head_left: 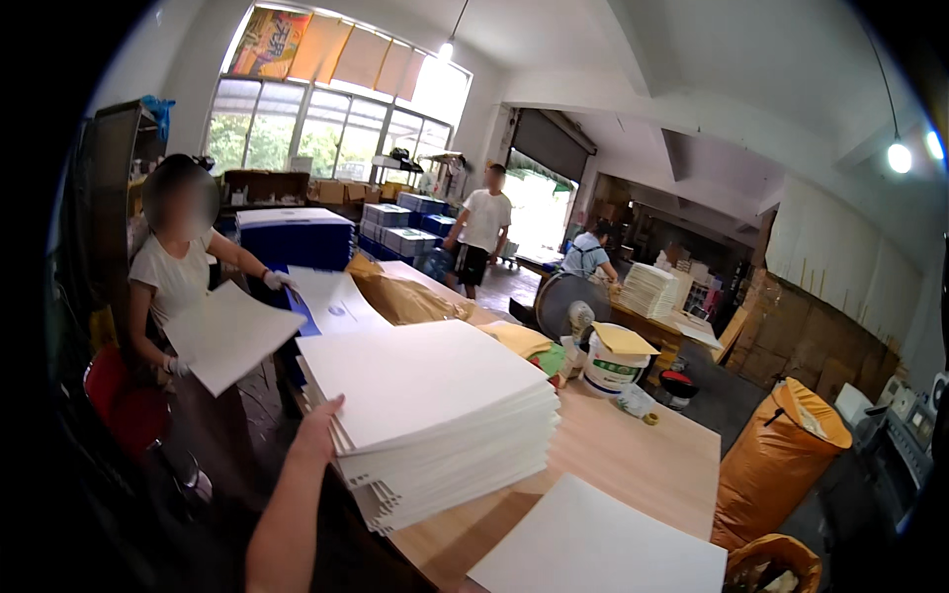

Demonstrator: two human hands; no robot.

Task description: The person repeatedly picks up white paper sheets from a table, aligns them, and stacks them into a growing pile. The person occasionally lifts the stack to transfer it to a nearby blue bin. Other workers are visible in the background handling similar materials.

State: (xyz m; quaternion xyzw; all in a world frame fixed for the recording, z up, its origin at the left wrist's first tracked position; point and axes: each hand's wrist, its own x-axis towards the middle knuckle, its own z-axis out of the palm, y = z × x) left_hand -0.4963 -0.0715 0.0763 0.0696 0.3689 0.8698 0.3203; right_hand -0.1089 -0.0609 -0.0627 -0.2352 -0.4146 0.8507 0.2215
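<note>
A tall stack of white sheets or thin boards (435,385) stands on the wooden table in front of me, its layers slightly uneven at the near corner. My left hand (320,427) touches the stack's left edge, its visible fingers stretched along the side of the top sheets; part of the hand's far side is hidden. A separate white sheet (603,542) lies at the table's near edge, right of the stack. No part of my right hand shows.
At the left, a person in gloves holds a white sheet (235,336) beside a blue-sided stack (295,242). Brown paper (410,294) and a white bucket (611,371) sit beyond my stack. An orange sack (781,465) stands right of the wooden table (652,445). Two other people are farther back.
</note>
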